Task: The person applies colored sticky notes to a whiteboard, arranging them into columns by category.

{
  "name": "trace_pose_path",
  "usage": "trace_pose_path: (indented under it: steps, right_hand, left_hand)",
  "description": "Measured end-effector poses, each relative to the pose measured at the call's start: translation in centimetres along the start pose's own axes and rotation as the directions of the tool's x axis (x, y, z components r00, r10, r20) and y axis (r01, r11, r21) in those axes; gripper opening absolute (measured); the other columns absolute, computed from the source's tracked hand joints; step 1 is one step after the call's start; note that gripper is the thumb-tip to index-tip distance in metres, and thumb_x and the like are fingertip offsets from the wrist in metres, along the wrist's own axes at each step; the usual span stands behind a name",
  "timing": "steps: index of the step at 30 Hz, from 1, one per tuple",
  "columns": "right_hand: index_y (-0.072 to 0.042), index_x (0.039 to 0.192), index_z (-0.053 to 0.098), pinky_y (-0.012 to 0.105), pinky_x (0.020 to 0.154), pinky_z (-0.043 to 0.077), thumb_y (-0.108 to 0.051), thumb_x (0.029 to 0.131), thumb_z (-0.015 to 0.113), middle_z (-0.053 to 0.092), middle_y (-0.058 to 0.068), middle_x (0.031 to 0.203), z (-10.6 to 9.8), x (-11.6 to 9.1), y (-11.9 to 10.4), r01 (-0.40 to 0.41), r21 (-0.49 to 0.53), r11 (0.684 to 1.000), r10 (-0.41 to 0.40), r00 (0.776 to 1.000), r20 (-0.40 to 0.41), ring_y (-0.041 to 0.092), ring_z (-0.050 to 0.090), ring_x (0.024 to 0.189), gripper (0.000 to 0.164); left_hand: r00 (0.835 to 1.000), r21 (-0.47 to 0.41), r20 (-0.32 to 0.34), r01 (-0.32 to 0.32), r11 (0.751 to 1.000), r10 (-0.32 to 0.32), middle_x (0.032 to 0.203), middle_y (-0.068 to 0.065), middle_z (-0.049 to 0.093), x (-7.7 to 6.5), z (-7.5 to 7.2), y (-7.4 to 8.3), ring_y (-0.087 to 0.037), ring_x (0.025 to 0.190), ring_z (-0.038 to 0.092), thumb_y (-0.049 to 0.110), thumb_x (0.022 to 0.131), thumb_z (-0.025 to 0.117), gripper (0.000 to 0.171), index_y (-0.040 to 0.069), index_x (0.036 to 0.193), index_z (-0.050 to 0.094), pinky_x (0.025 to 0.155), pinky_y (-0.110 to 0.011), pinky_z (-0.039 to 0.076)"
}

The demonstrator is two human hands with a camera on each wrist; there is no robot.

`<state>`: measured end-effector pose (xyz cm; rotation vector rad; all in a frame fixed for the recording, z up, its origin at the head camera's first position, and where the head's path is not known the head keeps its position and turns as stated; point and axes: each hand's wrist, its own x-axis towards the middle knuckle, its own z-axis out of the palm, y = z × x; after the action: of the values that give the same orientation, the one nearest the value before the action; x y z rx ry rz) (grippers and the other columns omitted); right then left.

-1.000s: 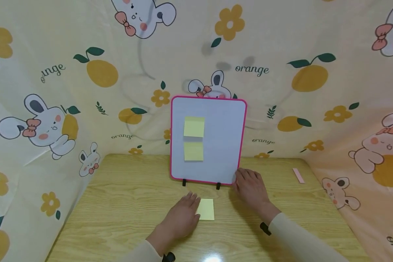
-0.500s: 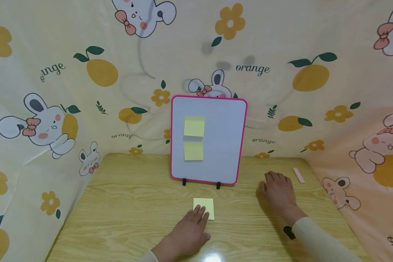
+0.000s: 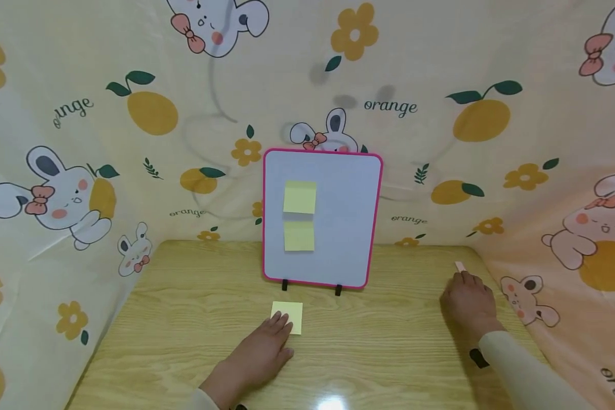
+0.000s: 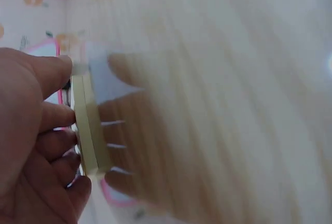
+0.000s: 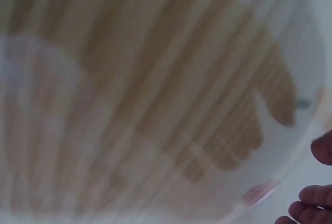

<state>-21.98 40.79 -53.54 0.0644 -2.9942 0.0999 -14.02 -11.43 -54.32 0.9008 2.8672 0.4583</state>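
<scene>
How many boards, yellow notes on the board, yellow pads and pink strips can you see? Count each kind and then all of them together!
Board: 1
Yellow notes on the board: 2
Yellow pad, partly under the left hand: 1
Pink strip, partly hidden by the right hand: 1
Total: 5

The board [image 3: 343, 216] is white inside a hot-pink border, its feet [image 3: 285, 285] black. At ten o'clock on it, the upper note [image 3: 299, 197] is pale yellow-green; at eight, the lower note [image 3: 299, 236] matches. Near seven o'clock from the board, the pad [image 3: 293, 309] is light yellow; the slip [image 3: 459, 266], past three o'clock, is pale pink. The table [image 3: 205, 296] is honey-toned with streaky wood grain. At twelve o'clock the cloth [image 3: 282, 74] is cream, printed with white rabbits [image 3: 77, 196], mustard flowers [image 3: 355, 33], orange-yellow fruit [image 3: 482, 121] and dark green leaves [image 3: 463, 98]. At four o'clock, the sleeve [image 3: 523, 364] is plain cream, the wristband [image 3: 478, 357] black
</scene>
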Motion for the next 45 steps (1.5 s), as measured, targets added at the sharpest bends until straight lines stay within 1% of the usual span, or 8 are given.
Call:
trace_pose_path:
  steps: [7,13,17,24,28,34,39,45]
  right_hand:
    - [0.025,0.151,0.024,0.085,0.111,0.025,-0.021,0.109,0.036,0.024,0.049,0.154,-0.3,0.0,2.7,-0.069,0.055,0.996,0.059,0.986,0.157,0.069,0.023,0.14,0.063]
    - [0.023,0.15,0.025,0.086,0.111,0.023,-0.02,0.111,0.036,0.023,0.049,0.155,-0.7,0.2,2.9,-0.059,0.091,0.994,0.04,0.979,0.2,0.07,0.02,0.141,0.059]
    - [0.024,0.142,0.034,0.087,0.109,0.024,-0.02,0.111,0.033,0.029,0.05,0.151,-0.6,0.1,2.6,-0.087,0.111,0.99,0.061,0.974,0.22,0.071,0.024,0.138,0.054]
    - [0.016,0.112,0.055,0.084,0.091,0.039,-0.017,0.108,0.042,0.054,0.044,0.123,0.4,-0.7,0.3,-0.029,0.066,0.997,0.024,0.996,0.083,0.071,0.047,0.115,0.036]
    - [0.015,0.101,0.053,0.077,0.082,0.047,-0.013,0.105,0.044,0.052,0.045,0.113,0.4,-0.9,-1.5,-0.036,0.127,0.991,0.031,0.999,0.043,0.069,0.048,0.106,0.03]
    - [0.017,0.099,0.055,0.072,0.071,0.05,-0.011,0.105,0.039,0.046,0.05,0.118,0.2,-1.2,-3.0,-0.081,0.186,0.979,0.072,0.996,0.053,0.069,0.043,0.106,0.032]
    - [0.017,0.108,0.057,0.077,0.082,0.052,-0.01,0.104,0.042,0.049,0.048,0.126,0.7,-1.5,-3.0,-0.028,0.117,0.993,0.027,1.0,0.015,0.07,0.046,0.115,0.031]
    - [0.015,0.119,0.056,0.079,0.101,0.043,-0.011,0.106,0.045,0.055,0.042,0.129,1.2,-1.9,-3.2,0.043,0.078,0.996,-0.043,0.999,-0.008,0.063,0.051,0.122,0.032]
  left_hand:
    - [0.999,-0.068,-0.046,0.013,0.998,-0.016,0.159,-0.022,0.05,-1.0,-0.9,-2.5,-0.04,0.153,0.042,0.027,0.108,0.057,0.05,-0.004,0.147,0.058,0.127,-0.053,0.035]
    - [0.999,-0.088,-0.043,0.004,0.996,-0.007,0.158,-0.021,0.051,-0.9,-1.2,-2.7,-0.04,0.153,0.042,0.024,0.108,0.057,0.047,-0.003,0.146,0.059,0.127,-0.053,0.035]
    - [0.998,-0.106,-0.054,0.001,0.994,-0.007,0.158,-0.021,0.051,-0.9,-1.1,-2.9,-0.039,0.152,0.042,0.022,0.109,0.056,0.045,-0.003,0.146,0.06,0.127,-0.053,0.036]
    - [0.998,-0.141,-0.068,-0.002,0.99,-0.008,0.157,-0.023,0.052,-1.2,-1.2,-3.0,-0.04,0.151,0.044,0.019,0.109,0.057,0.043,-0.004,0.144,0.061,0.125,-0.055,0.038]
    - [0.997,-0.15,-0.07,0.006,0.989,-0.017,0.157,-0.023,0.052,-1.2,-1.2,-3.1,-0.041,0.151,0.043,0.019,0.108,0.057,0.043,-0.004,0.145,0.06,0.125,-0.055,0.037]
    - [0.997,-0.154,-0.072,0.023,0.988,-0.034,0.159,-0.021,0.051,-1.2,-1.1,-3.2,-0.04,0.153,0.042,0.02,0.108,0.057,0.044,-0.003,0.146,0.06,0.126,-0.055,0.037]
    - [0.997,-0.16,-0.069,0.027,0.987,-0.038,0.159,-0.021,0.051,-1.1,-1.1,-3.3,-0.041,0.153,0.041,0.02,0.108,0.057,0.044,-0.003,0.146,0.059,0.126,-0.056,0.036]
    - [0.997,-0.144,-0.074,0.025,0.989,-0.036,0.159,-0.021,0.05,-1.1,-0.8,-3.6,-0.039,0.153,0.041,0.022,0.108,0.057,0.045,-0.002,0.147,0.059,0.126,-0.054,0.036]
